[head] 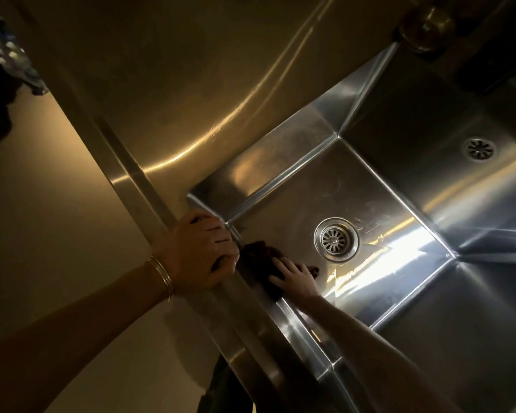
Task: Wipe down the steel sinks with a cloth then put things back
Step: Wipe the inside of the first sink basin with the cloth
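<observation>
Our right hand (295,278) lies flat, fingers spread, on the soft, limp cloth (258,260) in the near-left corner of the sink (295,192), our left hand (197,248) gripping the rim (137,174); we'd bunch it to lift.

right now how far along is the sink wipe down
Done: no items lie in the sink. In hand: the right hand presses a dark cloth onto its floor beside the drain; the left hand grips the front rim. Left: remaining steel, then putting things back.

Your left hand (201,250) grips the steel sink (370,204) rim; your right hand (295,277) presses a dark cloth (259,260) beside the drain (336,239).
</observation>
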The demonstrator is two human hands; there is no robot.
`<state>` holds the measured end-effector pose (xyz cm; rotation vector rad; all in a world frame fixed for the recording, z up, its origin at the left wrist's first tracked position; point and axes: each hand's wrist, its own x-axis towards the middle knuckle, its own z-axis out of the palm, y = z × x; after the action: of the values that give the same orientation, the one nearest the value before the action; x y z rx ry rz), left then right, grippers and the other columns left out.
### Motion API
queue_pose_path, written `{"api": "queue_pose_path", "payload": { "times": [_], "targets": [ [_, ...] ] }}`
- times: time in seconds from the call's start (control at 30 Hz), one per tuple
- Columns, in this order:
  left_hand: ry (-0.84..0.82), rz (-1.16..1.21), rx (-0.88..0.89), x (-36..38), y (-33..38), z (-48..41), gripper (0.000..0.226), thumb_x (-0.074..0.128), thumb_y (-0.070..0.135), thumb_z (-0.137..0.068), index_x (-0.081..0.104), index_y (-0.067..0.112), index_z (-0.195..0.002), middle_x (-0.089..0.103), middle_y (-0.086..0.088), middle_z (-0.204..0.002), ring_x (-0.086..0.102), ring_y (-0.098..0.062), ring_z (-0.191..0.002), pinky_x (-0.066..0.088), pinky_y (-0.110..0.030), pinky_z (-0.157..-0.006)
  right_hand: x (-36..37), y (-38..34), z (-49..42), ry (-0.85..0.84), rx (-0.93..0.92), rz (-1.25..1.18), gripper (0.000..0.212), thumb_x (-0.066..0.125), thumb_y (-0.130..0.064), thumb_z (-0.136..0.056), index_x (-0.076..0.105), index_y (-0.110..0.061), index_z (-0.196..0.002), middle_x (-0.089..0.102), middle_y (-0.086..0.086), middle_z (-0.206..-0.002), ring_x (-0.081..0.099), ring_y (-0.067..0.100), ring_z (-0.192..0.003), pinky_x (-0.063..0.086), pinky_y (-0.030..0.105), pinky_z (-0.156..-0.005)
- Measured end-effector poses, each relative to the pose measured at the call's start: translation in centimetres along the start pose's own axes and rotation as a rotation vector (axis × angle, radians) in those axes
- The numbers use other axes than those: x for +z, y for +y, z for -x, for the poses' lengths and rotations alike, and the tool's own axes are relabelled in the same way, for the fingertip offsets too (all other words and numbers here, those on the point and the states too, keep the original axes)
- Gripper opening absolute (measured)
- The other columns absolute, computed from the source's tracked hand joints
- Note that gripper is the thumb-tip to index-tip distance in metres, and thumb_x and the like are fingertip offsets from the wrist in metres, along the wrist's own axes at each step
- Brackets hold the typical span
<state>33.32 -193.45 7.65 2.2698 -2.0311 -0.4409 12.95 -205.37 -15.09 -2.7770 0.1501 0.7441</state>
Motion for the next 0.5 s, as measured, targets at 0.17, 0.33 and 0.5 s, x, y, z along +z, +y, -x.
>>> {"api": "queue_pose_path", "payload": {
  "times": [0.17, 0.33, 0.5],
  "targets": [
    [-0.009, -0.082, 0.054, 0.3, -0.3, 0.2, 0.037, 0.042, 0.035, -0.085, 0.074, 0.023, -0.099, 0.068, -0.002, -0.114, 0.061, -0.024, -0.11, 0.038, -0.046, -0.1, -3.4, 4.2, -5.4, 0.055, 0.01, 0.089, 0.039, 0.061, -0.037, -0.085, 0.056, -0.043, -0.123, 0.039, 0.004, -0.149, 0.036, 0.015, -0.137, 0.033, 0.042, -0.11],
    [0.033, -0.088, 0.108, 0.8, -0.7, 0.2, 0.035, 0.044, 0.033, -0.086, 0.072, 0.023, -0.104, 0.068, 0.0, -0.114, 0.061, -0.023, -0.111, 0.04, -0.049, -0.1, -5.5, 10.2, -7.7, 0.156, 0.35, -0.086, 0.047, 0.051, -0.03, -0.092, 0.04, -0.033, -0.138, 0.017, 0.011, -0.154, 0.015, 0.026, -0.143, 0.008, 0.047, -0.117],
    [0.094, -0.052, 0.112, 1.4, -0.9, 0.4, 0.032, 0.047, 0.031, -0.084, 0.073, 0.023, -0.101, 0.07, 0.005, -0.105, 0.063, -0.02, -0.105, 0.038, -0.044, -0.098, -4.8, 17.1, -3.6, 0.281, 0.735, -0.22, 0.05, 0.056, -0.021, -0.088, 0.044, -0.022, -0.137, 0.028, 0.021, -0.146, 0.029, 0.037, -0.133, 0.025, 0.047, -0.111]
  ]
}}
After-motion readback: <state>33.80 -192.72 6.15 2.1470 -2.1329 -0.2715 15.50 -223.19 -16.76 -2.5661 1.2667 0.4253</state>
